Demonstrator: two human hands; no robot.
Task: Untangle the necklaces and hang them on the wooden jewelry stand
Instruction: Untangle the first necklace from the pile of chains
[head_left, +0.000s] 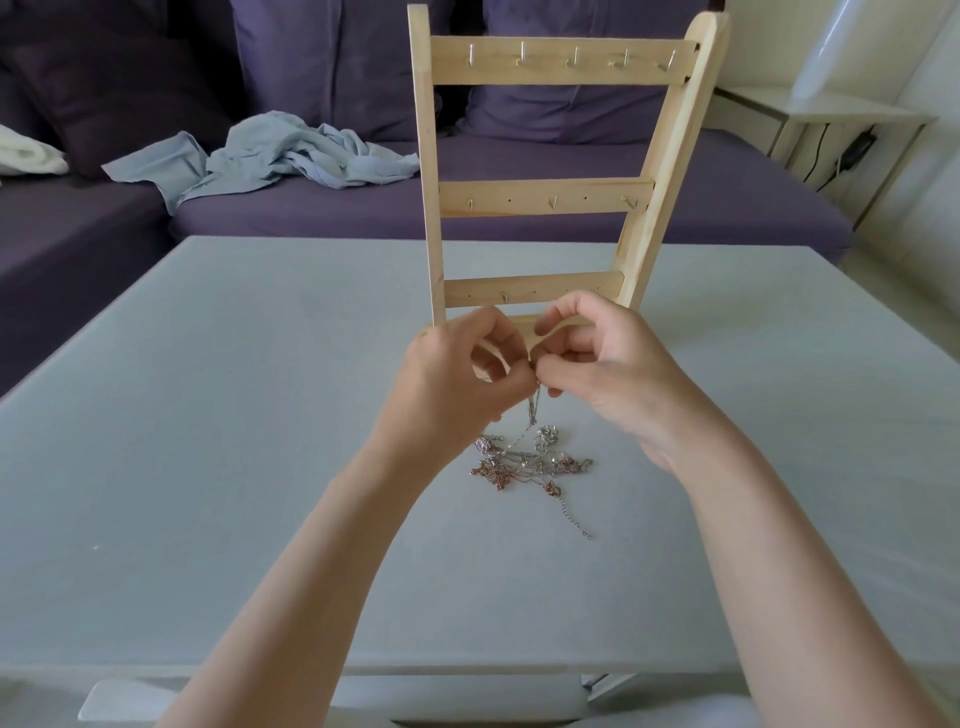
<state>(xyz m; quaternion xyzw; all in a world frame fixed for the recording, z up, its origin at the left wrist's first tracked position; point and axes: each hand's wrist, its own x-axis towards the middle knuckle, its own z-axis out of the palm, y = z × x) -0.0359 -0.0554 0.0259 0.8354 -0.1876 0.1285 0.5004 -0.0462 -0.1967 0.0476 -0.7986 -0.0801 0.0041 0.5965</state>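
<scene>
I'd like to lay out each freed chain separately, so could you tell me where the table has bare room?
The table is bare left of the left hand and right of the right hand, out to both edges. It is crowded in the middle: the tangled necklaces lie under the hands, the wooden stand just behind.

I find no text, label, brand, number or sign that I can read anywhere in this view.
</scene>
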